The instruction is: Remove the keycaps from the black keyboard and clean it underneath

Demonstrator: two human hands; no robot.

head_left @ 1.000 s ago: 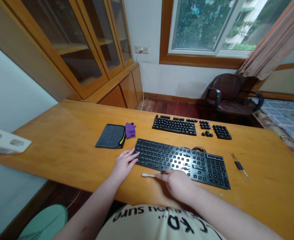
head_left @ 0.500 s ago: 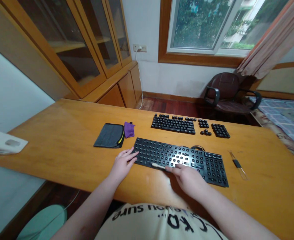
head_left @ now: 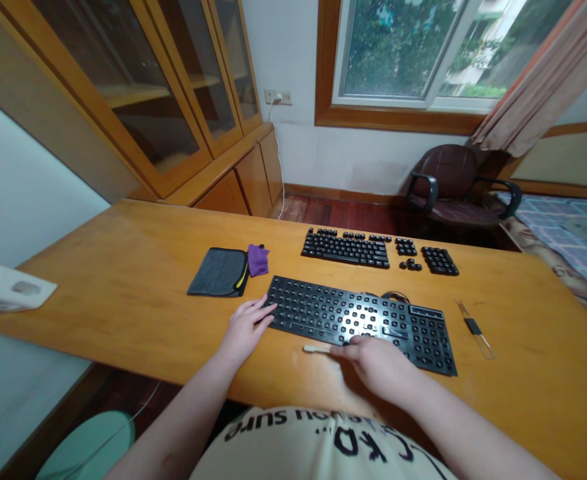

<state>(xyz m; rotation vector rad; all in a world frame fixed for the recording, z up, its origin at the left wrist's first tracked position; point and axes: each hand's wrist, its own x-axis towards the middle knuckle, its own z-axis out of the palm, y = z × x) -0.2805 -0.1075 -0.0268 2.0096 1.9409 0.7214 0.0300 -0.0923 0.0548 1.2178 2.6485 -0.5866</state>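
Note:
A black keyboard base (head_left: 303, 308) with its keycaps off lies at a slant on the desk, and rows of bare switches show. My left hand (head_left: 243, 327) rests at its left end, fingers stretched out and touching the edge. In my right hand (head_left: 373, 360) is a slim white brush (head_left: 317, 349), pinched near its end. The brush head points left, just in front of the keyboard's near edge, over the desk. My right fingers hide the rest of the handle and part of the keyboard's lower edge.
Black keycaps (head_left: 346, 249) lie in keyboard order behind the base, with a number-pad group (head_left: 440, 261) at right. A wire keycap puller (head_left: 473, 327) lies to the right. Left are a dark grey pouch (head_left: 218, 272) and a purple cloth (head_left: 258, 260). A white stand (head_left: 10, 287) is at far left.
My right hand has drawn the brush off the keyboard's front edge, toward me, so its head is now over the desk. My left hand has stayed in place.

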